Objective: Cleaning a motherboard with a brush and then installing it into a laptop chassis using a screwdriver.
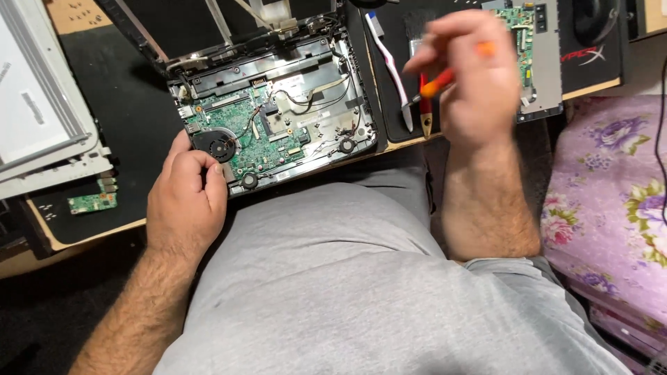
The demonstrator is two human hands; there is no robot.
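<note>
The right hand (472,83) has its grip pinched around an orange-handled screwdriver (445,78), raised above the desk (104,222) and blurred, with the tool's long axis running from upper right down to lower left. The left hand (186,201) has its grip curled shut against the near left corner of the opened laptop base (278,104), steadying it at the edge by the round black fan (215,144).

The laptop base lies to the left of the screwdriver, well apart from it, and its long side runs roughly left to right, tilted a little so the right end sits nearer the person. The left hand is touching it; the right hand is off to its right, over a black mat (396,69). The base looks stripped of its cover: a green circuit board (243,132), thin wires, black plastic framing and hinge brackets at the far edge all show.

Beyond the right hand lies a second circuit board in a grey tray (545,62). A white toothbrush (389,62) and a small brush (425,114) rest on the mat, and a little green board (92,203) sits at the left.
</note>
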